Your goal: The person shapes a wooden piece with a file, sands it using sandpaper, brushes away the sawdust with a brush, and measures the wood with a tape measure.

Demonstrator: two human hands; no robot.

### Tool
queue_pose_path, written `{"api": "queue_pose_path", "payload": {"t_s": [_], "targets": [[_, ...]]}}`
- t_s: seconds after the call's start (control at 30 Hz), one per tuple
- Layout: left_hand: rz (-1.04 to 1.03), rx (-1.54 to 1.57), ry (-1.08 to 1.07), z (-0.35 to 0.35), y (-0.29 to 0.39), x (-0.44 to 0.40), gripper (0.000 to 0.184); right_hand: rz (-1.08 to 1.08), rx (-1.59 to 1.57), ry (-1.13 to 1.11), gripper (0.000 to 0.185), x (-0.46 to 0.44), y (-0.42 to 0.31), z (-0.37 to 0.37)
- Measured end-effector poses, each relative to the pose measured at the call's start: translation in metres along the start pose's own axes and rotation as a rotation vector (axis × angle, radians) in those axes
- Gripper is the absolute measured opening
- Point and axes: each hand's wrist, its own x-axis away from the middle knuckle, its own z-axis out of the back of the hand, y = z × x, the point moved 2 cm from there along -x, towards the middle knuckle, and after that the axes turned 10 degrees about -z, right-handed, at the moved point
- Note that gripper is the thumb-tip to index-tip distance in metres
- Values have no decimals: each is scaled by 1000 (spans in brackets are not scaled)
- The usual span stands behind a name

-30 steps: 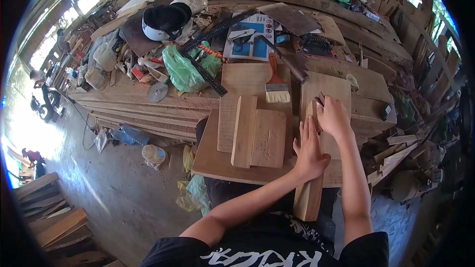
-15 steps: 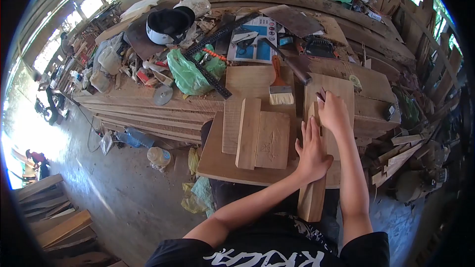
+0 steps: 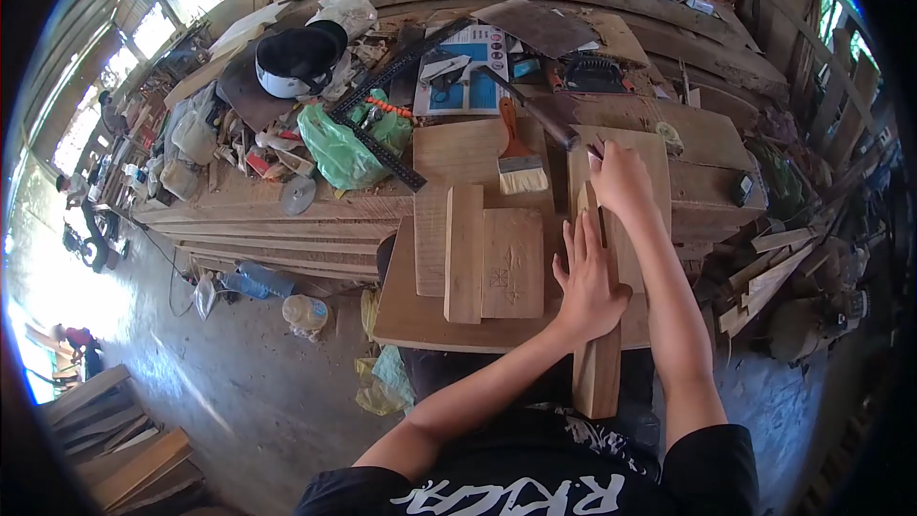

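My left hand [image 3: 592, 291] lies flat with fingers stretched out on a narrow wooden strip [image 3: 597, 373], which runs from my lap onto a pale wooden board [image 3: 650, 220]. Just beyond it, my right hand [image 3: 623, 180] is closed round a slim dark pencil-like tool [image 3: 598, 149]; its lower end is hidden by the hand. To the left, a wooden block with carved marks [image 3: 514, 263] sits beside a long wooden bar [image 3: 464, 253]. Both lie on or against a larger board [image 3: 430, 162]. A paintbrush [image 3: 521, 158] with an orange-brown handle rests above them.
A dark hammer-like tool [image 3: 544, 119], a black carpenter's square [image 3: 382, 148], a green plastic bag [image 3: 334, 148] and a cap [image 3: 296, 62] lie on the bench of stacked planks [image 3: 277, 239]. A tape measure [image 3: 742, 189] sits at right. Plastic bottles [image 3: 306, 311] stand or lie on the floor.
The view has shifted, so the bench items appear farther left and higher. My right hand has slid slightly forward along the strip; my left hand keeps its place on the wood.
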Motion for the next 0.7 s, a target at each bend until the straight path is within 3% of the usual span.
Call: {"api": "queue_pose_path", "payload": {"t_s": [0.23,0.4,0.47,0.5,0.53,0.7], "targets": [[-38,-31,18,2,-1,1,115,-16,-21,-123,26,48,6,27],[-67,-39,45,3,-2,1,117,5,-52,-89,27,50,7,27],[-96,-70,56,5,2,1,116,30,-79,-26,32,46,11,16],[-114,-87,54,9,5,2,116,16,-122,-103,48,45,10,18],[-130,-104,55,13,7,3,116,40,-164,-88,52,46,12,20],[-604,114,206,96,48,10,108,110,-337,-8,66,62,22,26]]}}
